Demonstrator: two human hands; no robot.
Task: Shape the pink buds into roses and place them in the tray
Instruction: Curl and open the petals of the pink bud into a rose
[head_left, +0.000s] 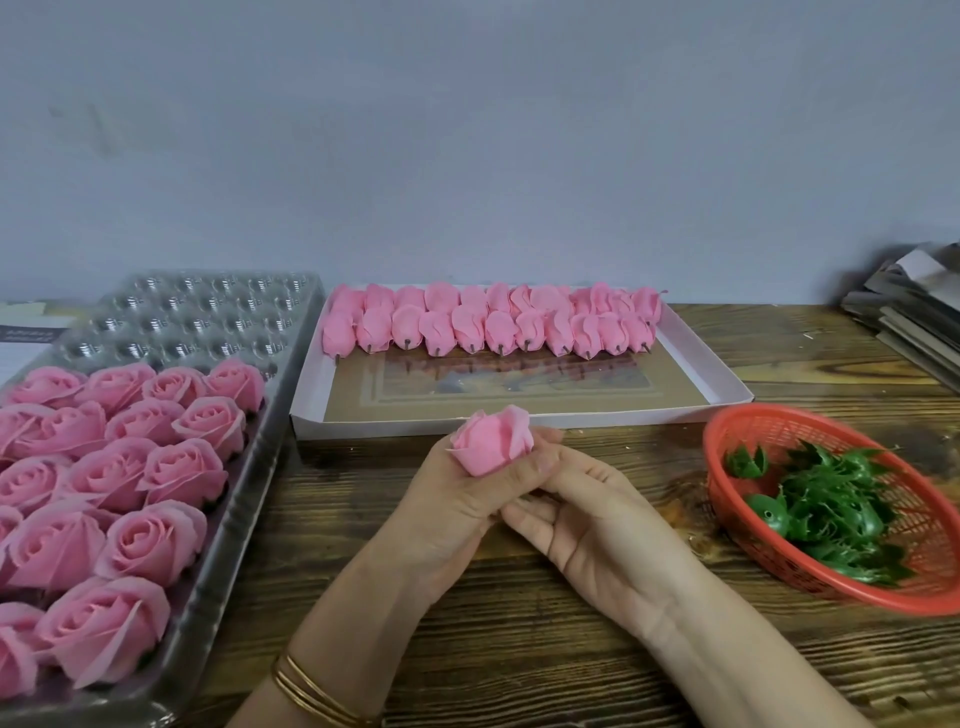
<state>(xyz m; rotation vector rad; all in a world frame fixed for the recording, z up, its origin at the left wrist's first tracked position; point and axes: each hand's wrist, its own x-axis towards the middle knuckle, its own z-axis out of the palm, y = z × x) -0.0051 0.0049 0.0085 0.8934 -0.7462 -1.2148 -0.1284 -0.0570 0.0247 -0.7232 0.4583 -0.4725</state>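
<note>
Left hand (457, 499) fingers clamp a pink bud (493, 441) above the desk (519, 649); right hand (587, 525) fingers tuck beneath it, grip hidden. Tray (234, 519) of roses (156, 540) lies left of them, basket (779, 431) right.

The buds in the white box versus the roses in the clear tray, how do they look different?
The buds are closed and narrow; the roses are opened wide with spiralled petals. The buds lie on their sides in two rows, dark stem tips toward the near side; the roses sit face up in the tray. Both are the same pink.
</note>
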